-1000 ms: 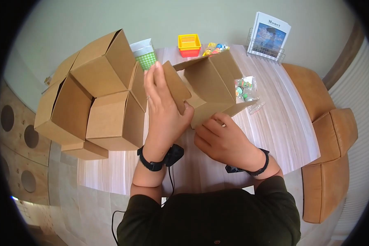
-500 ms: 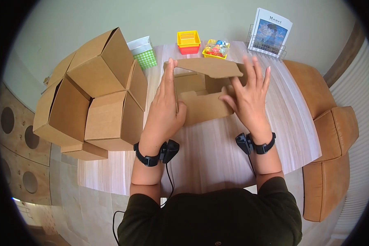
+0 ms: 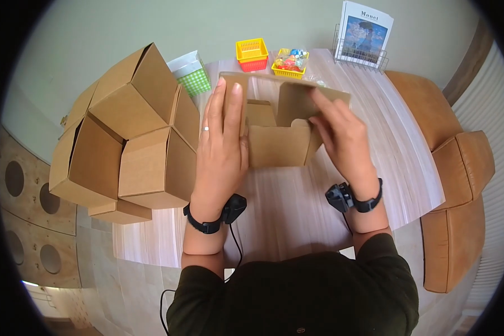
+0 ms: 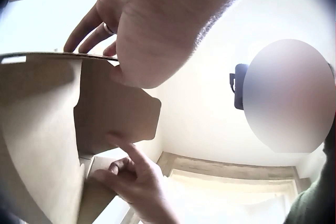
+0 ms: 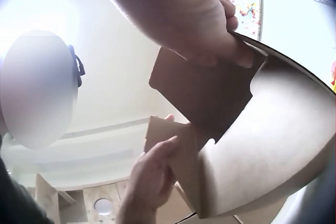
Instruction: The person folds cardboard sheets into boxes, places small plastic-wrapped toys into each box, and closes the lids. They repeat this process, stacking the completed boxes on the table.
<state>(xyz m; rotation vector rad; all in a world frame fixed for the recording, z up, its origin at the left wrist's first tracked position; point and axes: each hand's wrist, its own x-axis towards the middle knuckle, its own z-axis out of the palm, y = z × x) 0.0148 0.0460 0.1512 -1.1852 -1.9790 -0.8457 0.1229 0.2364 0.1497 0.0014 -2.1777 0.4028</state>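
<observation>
An upright cardboard box [image 3: 277,147] with raised flaps stands between the two hands. The left hand [image 3: 221,143] grips its left side, fingers fairly straight along the outside of a flap; in the left wrist view the thumb of the left hand [image 4: 152,29] lies on the inner side of the board. At the right side the right hand [image 3: 347,137] holds the box's edge, index finger against a flap. The right wrist view shows the thumb of the right hand [image 5: 178,19] inside the box wall and its other fingers outside.
Several cardboard boxes [image 3: 151,168] are stacked at the left. Behind stand a green checked container [image 3: 193,83], stacked yellow and red baskets [image 3: 252,55], a yellow basket with packets [image 3: 288,71] and a wire rack of magazines [image 3: 361,56]. A brown sofa [image 3: 456,168] is at the right.
The box has turned so that a side faces the body. The right hand has moved from its near lower edge up to the right side flaps; the left hand stays on the left side.
</observation>
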